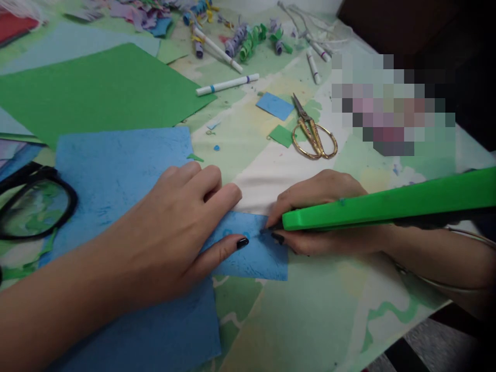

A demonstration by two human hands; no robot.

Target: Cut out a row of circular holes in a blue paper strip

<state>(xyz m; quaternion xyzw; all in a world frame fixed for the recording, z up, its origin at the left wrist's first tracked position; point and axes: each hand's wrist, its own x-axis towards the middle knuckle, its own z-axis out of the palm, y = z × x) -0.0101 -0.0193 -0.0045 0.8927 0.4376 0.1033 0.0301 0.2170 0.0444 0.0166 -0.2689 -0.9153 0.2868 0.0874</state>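
Note:
My left hand [182,222] rests on a small blue paper piece [267,263], its fingers bent and its thumb stretched out on the surface. Beneath that hand and forearm lies a larger blue sheet [124,150]. My right hand [321,196] is closed around a long bright green tool [380,204] with a dark, narrow tip. This tip meets the small blue piece near its right side. Faint darker blue marks show on the paper beside my left thumb. The tool's exact kind I cannot make out, and its far end runs out of view.
Gold-handled scissors [312,132] lie beyond my hands, near small blue [275,106] and green [282,135] paper pieces. A capped marker [228,84] touches a large green sheet [104,93]. Curled paper strips [251,41] lie farther back. Black-handled scissors [42,201] are at left.

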